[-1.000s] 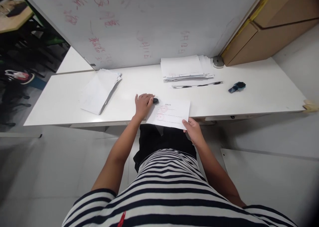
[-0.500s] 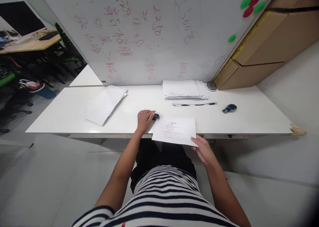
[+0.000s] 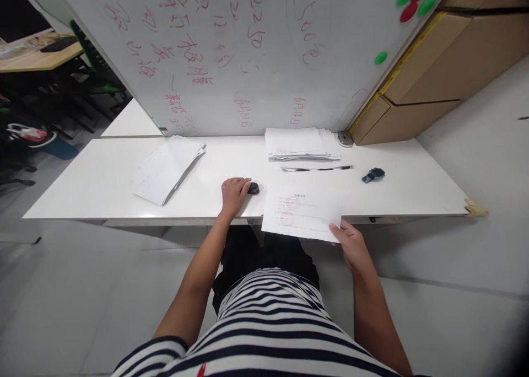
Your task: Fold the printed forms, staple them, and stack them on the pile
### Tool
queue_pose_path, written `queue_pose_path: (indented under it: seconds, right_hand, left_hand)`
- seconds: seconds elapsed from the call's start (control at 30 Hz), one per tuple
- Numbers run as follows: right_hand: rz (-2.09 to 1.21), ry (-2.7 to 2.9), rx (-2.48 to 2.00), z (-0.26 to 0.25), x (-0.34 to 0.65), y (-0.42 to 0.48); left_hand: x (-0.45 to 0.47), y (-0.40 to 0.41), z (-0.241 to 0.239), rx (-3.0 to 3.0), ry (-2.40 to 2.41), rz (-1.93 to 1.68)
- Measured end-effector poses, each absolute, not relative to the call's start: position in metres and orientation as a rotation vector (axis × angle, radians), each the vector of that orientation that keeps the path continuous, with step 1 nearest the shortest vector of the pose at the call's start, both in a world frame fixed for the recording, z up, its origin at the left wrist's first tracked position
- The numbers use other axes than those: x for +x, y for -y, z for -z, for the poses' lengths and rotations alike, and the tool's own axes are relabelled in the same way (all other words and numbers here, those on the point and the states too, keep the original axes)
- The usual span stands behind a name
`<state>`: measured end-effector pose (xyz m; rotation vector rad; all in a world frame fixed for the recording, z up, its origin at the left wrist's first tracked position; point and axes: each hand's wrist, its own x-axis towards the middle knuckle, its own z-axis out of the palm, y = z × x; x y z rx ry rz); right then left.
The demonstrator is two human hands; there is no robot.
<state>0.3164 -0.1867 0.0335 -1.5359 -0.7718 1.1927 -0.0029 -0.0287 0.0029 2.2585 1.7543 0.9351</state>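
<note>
Paper (image 3: 305, 214), right hand (image 3: 352, 247) farther from left hand (image 3: 234, 195).

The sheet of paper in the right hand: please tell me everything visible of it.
The sheet of paper is white, thin-looking and nearly flat. It bears a short dark heading, faint print too small to read, and two round red stamps toward its left. The right hand grips its near right corner, thumb on top. It reaches past the front edge of the white table; whether its far part rests on it is unclear.
</note>
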Motion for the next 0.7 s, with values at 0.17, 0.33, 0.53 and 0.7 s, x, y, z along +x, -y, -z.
queue_pose_path:
  seconds: [0.17,0.33,0.53,0.7]
  right_hand:
    - [-1.189,0.789,-1.56,-0.027,0.307,0.186]
    - [-1.183,0.746,-1.563,-0.021,0.307,0.185]
    - [-1.182,0.673,-1.554,-0.016,0.301,0.187]
    - [-1.086,0.721,-1.565,-0.018,0.303,0.17]
  left_hand:
    - [-0.003,0.03,-0.005,2.259,-1.747,-0.953]
    - [-0.002,0.029,-0.004,2.244,-1.761,-0.928]
    - [-0.002,0.03,-0.004,2.232,-1.763,-0.92]
    - [-0.001,0.031,-0.006,2.239,-1.753,-0.914]
